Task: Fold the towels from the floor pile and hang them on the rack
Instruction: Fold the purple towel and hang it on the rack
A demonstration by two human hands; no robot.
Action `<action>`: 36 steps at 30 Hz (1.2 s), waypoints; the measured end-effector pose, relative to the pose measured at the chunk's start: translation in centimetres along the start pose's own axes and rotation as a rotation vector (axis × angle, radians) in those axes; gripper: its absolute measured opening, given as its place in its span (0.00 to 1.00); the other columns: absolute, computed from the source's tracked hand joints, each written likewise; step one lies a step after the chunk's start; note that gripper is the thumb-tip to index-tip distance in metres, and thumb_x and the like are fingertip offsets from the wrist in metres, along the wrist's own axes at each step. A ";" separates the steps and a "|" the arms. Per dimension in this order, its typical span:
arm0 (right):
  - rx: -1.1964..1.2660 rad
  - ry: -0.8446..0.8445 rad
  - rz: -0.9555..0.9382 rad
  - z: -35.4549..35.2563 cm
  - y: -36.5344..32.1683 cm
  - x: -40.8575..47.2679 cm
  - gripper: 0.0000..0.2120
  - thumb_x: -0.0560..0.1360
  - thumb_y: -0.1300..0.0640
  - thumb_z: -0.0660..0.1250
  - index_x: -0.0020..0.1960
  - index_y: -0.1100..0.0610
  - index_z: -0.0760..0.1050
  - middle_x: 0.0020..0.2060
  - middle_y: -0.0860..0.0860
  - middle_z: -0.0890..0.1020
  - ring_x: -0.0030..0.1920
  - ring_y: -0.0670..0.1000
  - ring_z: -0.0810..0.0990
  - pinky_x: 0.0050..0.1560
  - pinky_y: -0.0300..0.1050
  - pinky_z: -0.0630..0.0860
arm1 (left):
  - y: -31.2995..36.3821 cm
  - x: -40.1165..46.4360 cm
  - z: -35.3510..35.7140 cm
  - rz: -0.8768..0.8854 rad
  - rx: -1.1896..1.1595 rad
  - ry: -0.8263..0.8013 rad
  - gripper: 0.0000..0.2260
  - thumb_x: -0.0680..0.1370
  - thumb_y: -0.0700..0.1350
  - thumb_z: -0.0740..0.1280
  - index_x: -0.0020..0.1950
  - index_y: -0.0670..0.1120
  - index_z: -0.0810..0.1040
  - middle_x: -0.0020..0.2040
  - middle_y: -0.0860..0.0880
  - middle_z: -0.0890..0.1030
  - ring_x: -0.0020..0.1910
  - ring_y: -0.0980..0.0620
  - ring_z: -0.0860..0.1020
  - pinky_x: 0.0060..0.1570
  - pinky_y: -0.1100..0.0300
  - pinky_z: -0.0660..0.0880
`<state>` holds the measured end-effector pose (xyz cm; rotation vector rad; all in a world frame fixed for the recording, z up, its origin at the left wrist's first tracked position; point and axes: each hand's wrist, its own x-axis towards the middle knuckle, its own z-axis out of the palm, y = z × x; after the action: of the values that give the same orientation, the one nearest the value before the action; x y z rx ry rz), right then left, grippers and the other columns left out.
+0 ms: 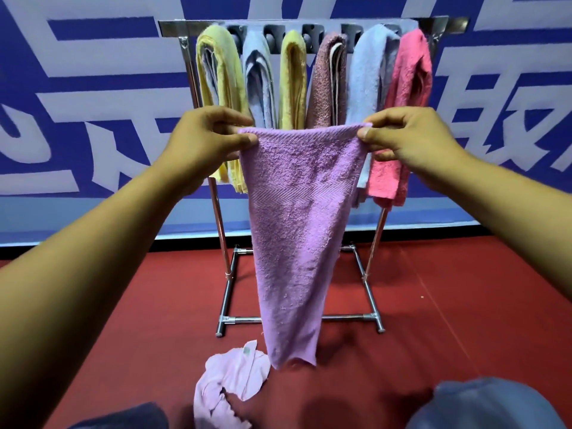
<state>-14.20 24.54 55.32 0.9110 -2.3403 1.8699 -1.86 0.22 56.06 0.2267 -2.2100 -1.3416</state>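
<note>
purple towel [297, 218] hangs long axis down | left hand [204, 134] and right hand [405, 134] pinch its top corners | rack [312, 24] straight behind

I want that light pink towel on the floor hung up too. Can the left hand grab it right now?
Probably not yet: the left hand is busy pinching a corner of the purple towel, and the pale pink towel lies far below it.
</note>
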 end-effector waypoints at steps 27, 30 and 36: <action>-0.066 -0.002 0.110 1.1 2.4 -1.8 0.01 0.75 0.59 0.69 0.45 0.54 0.80 0.36 0.48 0.80 0.35 0.42 0.78 0.32 0.33 0.71 | -1.6 -2.1 0.6 -0.104 0.080 -0.052 0.05 0.75 0.40 0.71 0.41 0.44 0.77 0.32 0.50 0.77 0.26 0.63 0.76 0.38 0.66 0.79; -0.021 -0.010 0.135 1.4 2.2 -2.2 0.05 0.76 0.60 0.68 0.41 0.54 0.77 0.33 0.49 0.80 0.37 0.50 0.78 0.41 0.44 0.73 | -1.9 -2.2 0.5 -0.130 0.027 -0.079 0.05 0.76 0.39 0.69 0.41 0.44 0.77 0.31 0.52 0.78 0.28 0.60 0.77 0.40 0.62 0.81; 0.013 0.022 0.235 2.7 2.0 -2.6 0.09 0.73 0.64 0.67 0.36 0.56 0.73 0.26 0.54 0.72 0.29 0.53 0.70 0.32 0.44 0.65 | -2.0 -2.9 0.7 -0.170 -0.020 -0.099 0.08 0.77 0.36 0.67 0.38 0.43 0.77 0.28 0.52 0.77 0.26 0.60 0.76 0.36 0.62 0.81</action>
<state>-12.00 23.46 51.88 0.6354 -2.5214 1.9637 -0.05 1.00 53.07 0.3553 -2.3007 -1.4943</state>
